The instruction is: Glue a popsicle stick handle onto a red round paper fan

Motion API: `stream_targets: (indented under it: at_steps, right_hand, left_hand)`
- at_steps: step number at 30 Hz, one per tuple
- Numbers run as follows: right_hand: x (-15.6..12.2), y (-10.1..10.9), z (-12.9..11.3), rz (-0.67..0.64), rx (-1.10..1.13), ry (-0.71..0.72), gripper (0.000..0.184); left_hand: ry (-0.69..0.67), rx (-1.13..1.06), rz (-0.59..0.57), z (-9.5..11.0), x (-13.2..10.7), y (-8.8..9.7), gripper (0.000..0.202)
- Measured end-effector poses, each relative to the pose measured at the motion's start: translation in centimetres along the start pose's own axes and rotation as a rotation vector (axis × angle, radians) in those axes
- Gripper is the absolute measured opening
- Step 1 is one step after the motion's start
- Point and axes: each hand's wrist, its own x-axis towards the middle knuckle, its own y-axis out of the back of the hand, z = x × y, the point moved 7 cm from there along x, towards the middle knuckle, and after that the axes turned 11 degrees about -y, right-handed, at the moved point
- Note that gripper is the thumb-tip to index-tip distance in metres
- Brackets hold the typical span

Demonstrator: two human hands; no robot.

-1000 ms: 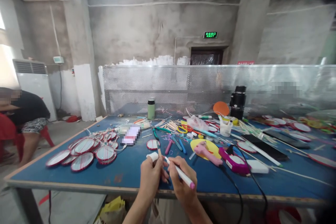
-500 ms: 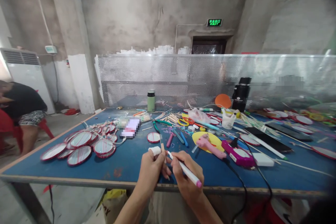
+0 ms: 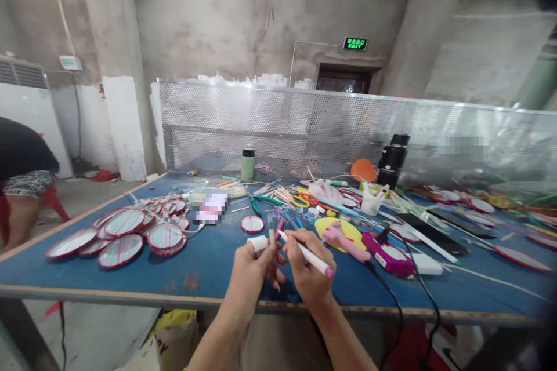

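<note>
My left hand (image 3: 255,266) is closed around a thin wooden stick (image 3: 272,231) that stands upright, and a white marker cap (image 3: 257,243) sits at its thumb and forefinger. My right hand (image 3: 307,264) grips a white marker with a pink end (image 3: 310,256), its tip touching the stick. Both hands hover over the near edge of the blue table (image 3: 204,269).
Several red-rimmed round discs (image 3: 126,231) lie at the left. A pink glue gun (image 3: 346,242) on a yellow disc, a magenta device (image 3: 389,258) with black cable, pens, scissors and sticks crowd the middle. A green bottle (image 3: 248,164) and black flask (image 3: 392,160) stand by the perforated metal screen. A seated person (image 3: 21,177) is at far left.
The head view has drifted right and tilted. Both hands have lifted slightly and hold the stick and marker as before.
</note>
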Motion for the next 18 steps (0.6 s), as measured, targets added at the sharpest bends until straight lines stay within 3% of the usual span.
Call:
stream_targets:
  at_steps: [6, 12, 18]
  right_hand:
    - [-0.5, 1.0, 1.0, 0.033, -0.005, -0.117, 0.011]
    - [-1.6, 0.2, -0.6, -0.053, -0.056, 0.055, 0.011]
    - [-1.5, 0.4, -0.6, -0.032, -0.056, 0.034, 0.011]
  left_hand:
    - [-0.079, 0.06, 0.068, -0.3, 0.5, 0.0, 0.046]
    - [-0.086, 0.121, 0.011, -0.3, -0.6, -0.3, 0.045]
    - [-0.083, 0.139, -0.004, -0.2, -0.7, -0.1, 0.042]
